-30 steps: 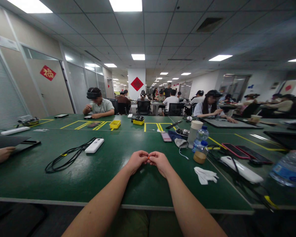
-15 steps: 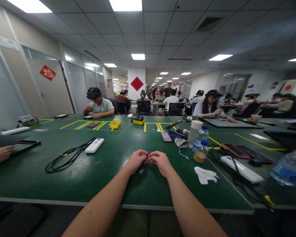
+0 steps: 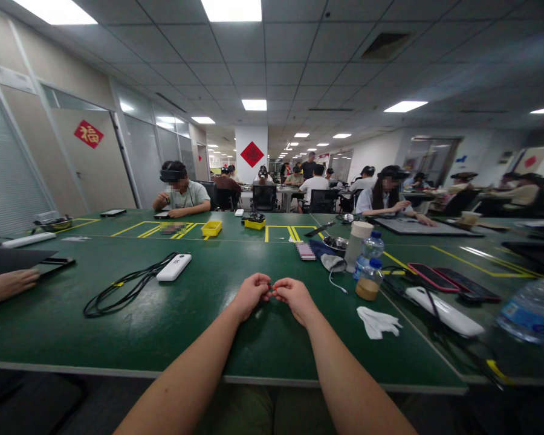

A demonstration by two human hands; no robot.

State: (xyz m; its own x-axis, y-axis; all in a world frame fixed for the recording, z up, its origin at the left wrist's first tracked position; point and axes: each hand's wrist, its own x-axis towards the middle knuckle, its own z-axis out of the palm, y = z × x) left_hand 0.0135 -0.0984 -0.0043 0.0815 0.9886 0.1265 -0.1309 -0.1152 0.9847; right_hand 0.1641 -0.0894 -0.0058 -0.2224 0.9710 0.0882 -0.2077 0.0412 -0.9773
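Observation:
My left hand [image 3: 251, 294] and my right hand [image 3: 294, 296] meet over the middle of the green table [image 3: 181, 314], fingertips touching. Both are closed in a pinch on a tiny reddish-orange thing [image 3: 272, 287] between them; it is too small to name. Both forearms stretch out from the near table edge. A crumpled white glove [image 3: 377, 321] lies to the right of my right hand.
A white power bank [image 3: 173, 267] with a black cable [image 3: 120, 290] lies to the left. Bottles [image 3: 369, 272], phones [image 3: 437, 278] and a white device [image 3: 444, 311] crowd the right. Another person's hand [image 3: 9, 285] rests at far left. People sit across the table.
My hands hold almost the same pose; the fingertips shifted slightly. The other person's hand at far left has slid a little to the right.

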